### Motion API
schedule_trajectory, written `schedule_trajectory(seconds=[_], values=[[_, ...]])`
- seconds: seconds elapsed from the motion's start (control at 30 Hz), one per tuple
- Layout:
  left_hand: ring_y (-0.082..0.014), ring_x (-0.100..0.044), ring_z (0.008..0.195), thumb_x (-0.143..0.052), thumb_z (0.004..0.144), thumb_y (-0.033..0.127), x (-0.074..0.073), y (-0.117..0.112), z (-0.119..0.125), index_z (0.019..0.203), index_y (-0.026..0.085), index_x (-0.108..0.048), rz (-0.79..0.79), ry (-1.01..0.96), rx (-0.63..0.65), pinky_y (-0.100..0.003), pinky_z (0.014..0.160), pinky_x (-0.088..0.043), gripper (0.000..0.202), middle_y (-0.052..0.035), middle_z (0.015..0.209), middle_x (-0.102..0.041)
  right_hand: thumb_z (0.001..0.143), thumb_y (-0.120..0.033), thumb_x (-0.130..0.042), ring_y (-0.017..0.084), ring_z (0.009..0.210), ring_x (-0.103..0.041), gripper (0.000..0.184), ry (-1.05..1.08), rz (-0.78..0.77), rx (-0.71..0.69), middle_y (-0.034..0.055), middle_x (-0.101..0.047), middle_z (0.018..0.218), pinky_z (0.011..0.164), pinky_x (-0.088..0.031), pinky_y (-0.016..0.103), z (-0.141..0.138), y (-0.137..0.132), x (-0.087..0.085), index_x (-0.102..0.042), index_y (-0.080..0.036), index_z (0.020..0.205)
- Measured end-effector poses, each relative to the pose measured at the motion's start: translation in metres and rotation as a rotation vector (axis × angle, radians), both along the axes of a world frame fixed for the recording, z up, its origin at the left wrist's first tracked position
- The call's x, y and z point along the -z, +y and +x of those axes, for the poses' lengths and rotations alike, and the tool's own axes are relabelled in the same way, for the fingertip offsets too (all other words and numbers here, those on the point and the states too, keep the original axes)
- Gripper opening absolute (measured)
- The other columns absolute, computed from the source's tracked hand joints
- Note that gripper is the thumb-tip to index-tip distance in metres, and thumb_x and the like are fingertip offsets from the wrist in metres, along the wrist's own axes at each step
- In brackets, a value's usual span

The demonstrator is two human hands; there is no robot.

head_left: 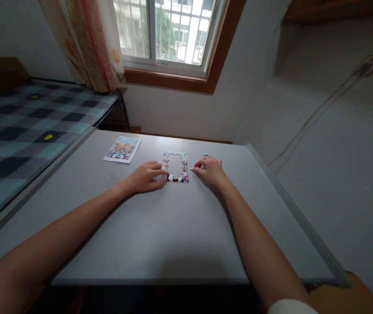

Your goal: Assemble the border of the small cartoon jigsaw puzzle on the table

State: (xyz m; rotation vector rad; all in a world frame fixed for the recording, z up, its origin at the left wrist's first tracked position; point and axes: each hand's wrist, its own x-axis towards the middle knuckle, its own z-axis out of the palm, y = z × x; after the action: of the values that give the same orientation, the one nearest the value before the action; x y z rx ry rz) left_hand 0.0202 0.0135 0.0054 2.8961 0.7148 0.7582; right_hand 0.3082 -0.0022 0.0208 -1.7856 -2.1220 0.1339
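Note:
A jigsaw puzzle border [185, 167] lies flat on the table, forming a rectangle around a bare middle. My left hand [147, 176] rests at its left side, fingers stretched apart, with the fingertips touching the lower left corner. Just right of the border, my right hand [211, 170] pinches a small puzzle piece [192, 169] between thumb and forefinger. Behind and partly under that hand are loose puzzle pieces [205, 155], mostly hidden. A printed picture card [123, 149] with a colourful cartoon scene lies farther back on the left.
The white table [160, 235] has a raised edge on the right. A bed with a checked cover [42, 113] adjoins the table's left side. Beyond the table are a window [173, 35] and a curtain [91, 43]. A cable [310, 117] hangs along the right wall.

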Motion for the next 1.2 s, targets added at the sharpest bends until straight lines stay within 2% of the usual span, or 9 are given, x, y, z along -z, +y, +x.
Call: schedule_trajectory(seconds=[0.2, 0.6, 0.83, 0.9, 1.0, 1.1, 1.2], values=[[-0.0096, -0.056, 0.049, -0.054, 0.089, 0.032, 0.006, 0.000, -0.002, 0.102, 0.019, -0.074, -0.109, -0.004, -0.024, -0.021, 0.054, -0.039, 0.027, -0.0012, 0.066, -0.070, 0.083, -0.033, -0.065, 0.024, 0.097, -0.057, 0.015, -0.030, -0.045, -0.026, 0.0066, -0.070, 0.097, 0.090, -0.033, 0.041, -0.004, 0.003, 0.006, -0.075, -0.023, 0.088], [-0.0100, -0.061, 0.053, -0.055, 0.088, 0.032, 0.004, -0.001, 0.000, 0.097, 0.020, -0.076, -0.132, 0.013, -0.016, -0.019, 0.054, -0.040, 0.026, -0.0019, 0.069, -0.073, 0.081, -0.029, -0.068, 0.020, 0.091, -0.060, 0.012, -0.010, -0.096, -0.002, 0.0051, -0.070, 0.094, 0.086, -0.038, 0.037, -0.001, 0.004, 0.004, -0.074, -0.022, 0.089], [-0.0087, -0.054, 0.045, -0.056, 0.087, 0.033, 0.007, 0.000, -0.001, 0.106, 0.019, -0.073, -0.124, -0.025, -0.084, -0.019, 0.051, -0.037, 0.030, 0.0021, 0.055, -0.063, 0.083, -0.027, -0.064, 0.019, 0.088, -0.062, 0.015, 0.047, -0.113, 0.003, 0.0061, -0.071, 0.097, 0.088, -0.041, 0.036, 0.002, 0.004, 0.002, -0.073, -0.022, 0.094], [-0.0085, -0.053, 0.045, -0.056, 0.086, 0.033, 0.007, 0.000, -0.001, 0.105, 0.019, -0.074, -0.125, -0.029, -0.083, -0.019, 0.051, -0.037, 0.029, 0.0025, 0.054, -0.062, 0.087, -0.023, -0.056, 0.020, 0.090, -0.062, 0.020, 0.080, -0.076, 0.040, 0.0066, -0.072, 0.101, 0.089, -0.041, 0.037, 0.007, 0.005, 0.000, -0.073, -0.022, 0.097], [-0.0085, -0.054, 0.045, -0.055, 0.086, 0.033, 0.007, 0.001, -0.003, 0.103, 0.020, -0.074, -0.129, -0.019, -0.077, -0.019, 0.052, -0.038, 0.028, 0.0026, 0.055, -0.062, 0.088, -0.018, -0.046, 0.021, 0.095, -0.063, 0.029, 0.159, 0.058, 0.175, 0.0071, -0.072, 0.105, 0.090, -0.041, 0.037, 0.018, 0.008, -0.001, -0.072, -0.022, 0.100], [-0.0090, -0.056, 0.047, -0.054, 0.087, 0.032, 0.007, 0.001, -0.004, 0.103, 0.021, -0.075, -0.118, -0.004, -0.064, -0.019, 0.053, -0.039, 0.028, 0.0017, 0.057, -0.065, 0.086, -0.017, -0.043, 0.022, 0.094, -0.063, 0.032, 0.229, 0.158, 0.325, 0.0087, -0.072, 0.104, 0.088, -0.043, 0.036, 0.031, 0.011, 0.000, -0.071, -0.020, 0.100], [-0.0096, -0.058, 0.048, -0.054, 0.087, 0.032, 0.007, 0.001, -0.006, 0.101, 0.020, -0.075, -0.108, 0.005, -0.040, -0.020, 0.053, -0.039, 0.028, 0.0000, 0.061, -0.068, 0.084, -0.018, -0.040, 0.023, 0.091, -0.063, 0.034, 0.273, 0.210, 0.416, 0.0099, -0.072, 0.102, 0.086, -0.043, 0.037, 0.039, 0.012, 0.004, -0.071, -0.018, 0.100]])
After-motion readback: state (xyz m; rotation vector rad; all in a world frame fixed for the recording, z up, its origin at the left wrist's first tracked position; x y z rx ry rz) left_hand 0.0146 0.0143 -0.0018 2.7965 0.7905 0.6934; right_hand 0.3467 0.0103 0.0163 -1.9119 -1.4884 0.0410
